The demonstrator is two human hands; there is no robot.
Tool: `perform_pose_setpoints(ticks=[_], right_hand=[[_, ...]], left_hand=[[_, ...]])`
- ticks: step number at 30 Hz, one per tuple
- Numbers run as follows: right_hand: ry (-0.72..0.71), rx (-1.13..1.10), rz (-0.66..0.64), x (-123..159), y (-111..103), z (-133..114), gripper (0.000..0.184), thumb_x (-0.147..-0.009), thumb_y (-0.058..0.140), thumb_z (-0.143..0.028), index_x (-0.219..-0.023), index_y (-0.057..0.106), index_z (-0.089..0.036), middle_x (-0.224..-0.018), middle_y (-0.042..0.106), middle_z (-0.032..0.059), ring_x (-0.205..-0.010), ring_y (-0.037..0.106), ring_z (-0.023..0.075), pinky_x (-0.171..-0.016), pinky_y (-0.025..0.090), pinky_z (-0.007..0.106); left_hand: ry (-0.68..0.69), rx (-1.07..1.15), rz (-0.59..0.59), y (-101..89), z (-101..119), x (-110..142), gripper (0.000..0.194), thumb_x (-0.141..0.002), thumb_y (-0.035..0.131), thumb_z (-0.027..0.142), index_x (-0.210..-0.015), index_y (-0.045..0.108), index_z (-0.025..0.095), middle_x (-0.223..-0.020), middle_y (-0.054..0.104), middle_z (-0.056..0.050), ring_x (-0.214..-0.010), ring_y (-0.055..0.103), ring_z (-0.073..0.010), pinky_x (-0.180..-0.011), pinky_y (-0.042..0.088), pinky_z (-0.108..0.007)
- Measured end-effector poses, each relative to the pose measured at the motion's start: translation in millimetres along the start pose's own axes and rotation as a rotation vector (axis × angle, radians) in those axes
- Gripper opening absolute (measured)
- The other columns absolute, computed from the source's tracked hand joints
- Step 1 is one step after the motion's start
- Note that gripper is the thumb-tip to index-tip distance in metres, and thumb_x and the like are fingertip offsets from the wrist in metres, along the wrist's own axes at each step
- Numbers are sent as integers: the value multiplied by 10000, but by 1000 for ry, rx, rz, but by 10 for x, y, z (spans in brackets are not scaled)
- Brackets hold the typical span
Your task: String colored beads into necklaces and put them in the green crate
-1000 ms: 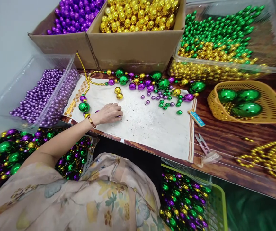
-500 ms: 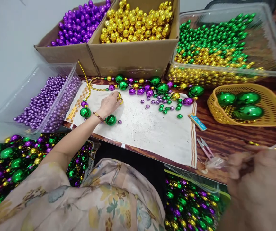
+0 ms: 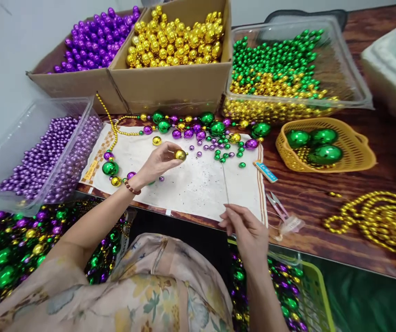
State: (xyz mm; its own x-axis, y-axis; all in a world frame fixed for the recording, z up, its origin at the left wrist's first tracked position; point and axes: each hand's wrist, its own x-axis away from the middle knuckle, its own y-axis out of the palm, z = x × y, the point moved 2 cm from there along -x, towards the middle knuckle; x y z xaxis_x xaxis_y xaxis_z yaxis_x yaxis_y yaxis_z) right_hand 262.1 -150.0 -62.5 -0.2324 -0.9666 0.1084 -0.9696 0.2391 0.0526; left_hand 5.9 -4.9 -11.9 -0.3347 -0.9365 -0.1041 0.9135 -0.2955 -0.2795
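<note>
My left hand [image 3: 158, 163] is above the white cloth [image 3: 198, 193], pinching a shiny gold bead [image 3: 180, 155] between thumb and fingertips. At the cloth's front edge, my right hand [image 3: 249, 230] pinches a long thin needle [image 3: 226, 186] that points up and away from me. Another gold bead [image 3: 156, 140] lies on the cloth behind my left hand. A strand of gold, green and purple beads [image 3: 217, 128] runs along the back of the cloth and down its left side, partly hidden behind my left wrist. Loose small purple beads [image 3: 199, 154] and green beads [image 3: 242, 164] lie to the right.
Boxes of purple balls [image 3: 94, 46] and gold balls [image 3: 180, 39] stand at the back. Clear bins [image 3: 357, 87] flank them. At right are a yellow basket [image 3: 363, 152] with green balls, thread snips [image 3: 279, 206] and a gold bead chain [image 3: 367, 221].
My left hand has lifted one gold bead from the pair on the cloth and moved right with it. My right hand has come from the far right to the cloth's front edge with the needle.
</note>
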Motion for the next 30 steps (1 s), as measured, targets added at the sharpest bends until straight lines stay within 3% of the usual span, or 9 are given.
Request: perform_pose_setpoints(ticks=[4,9,12,16,21,30], right_hand=[[-21,14,-46,76,137,31,245,-901,682,-375,-1017,749,-170,-766,711,49,-610,682,147,-452,472,215],[-66,53,-58,199,111,83,215,-945,644,-350,-1034,752,-187,-735,700,25,-588,675,135,-464,456,217],[-81,59,-41,250,87,133,203,-954,638,-339,-1037,754,-195,-726,691,15,-567,660,125,-465,444,219],[-80,28,-4,291,101,191,206,-952,643,-344,-1025,755,-188,-721,691,18,-543,646,122,-454,437,222],[-87,-20,16,344,155,204,193,-953,645,-337,-1024,752,-193,-717,692,12,-510,627,108,-452,441,217],[-131,24,-5,393,237,211,184,-961,621,-316,-1015,752,-199,-690,658,-7,-492,601,106,-496,505,249]], left_hand=[[-69,393,-64,337,168,94,361,-824,739,340,-1145,618,228,-1122,681,-61,-1031,676,-191,-972,569,-399],[-52,450,-69,554,277,115,460,-825,754,329,-1259,615,264,-1185,641,-61,-1066,661,-191,-994,568,-400],[49,321,9,593,305,118,529,-815,773,313,-1296,558,265,-1199,619,-59,-1036,651,-165,-970,563,-350],[141,143,86,609,326,120,388,-818,786,346,-1150,625,224,-1099,640,-49,-942,646,-146,-918,565,-321],[200,160,121,617,356,116,310,-839,766,318,-1141,728,265,-1149,625,-44,-1035,645,-152,-957,564,-313],[29,465,146,621,322,38,350,-784,818,356,-1125,774,288,-1158,722,-50,-1001,685,-172,-911,587,-348]])
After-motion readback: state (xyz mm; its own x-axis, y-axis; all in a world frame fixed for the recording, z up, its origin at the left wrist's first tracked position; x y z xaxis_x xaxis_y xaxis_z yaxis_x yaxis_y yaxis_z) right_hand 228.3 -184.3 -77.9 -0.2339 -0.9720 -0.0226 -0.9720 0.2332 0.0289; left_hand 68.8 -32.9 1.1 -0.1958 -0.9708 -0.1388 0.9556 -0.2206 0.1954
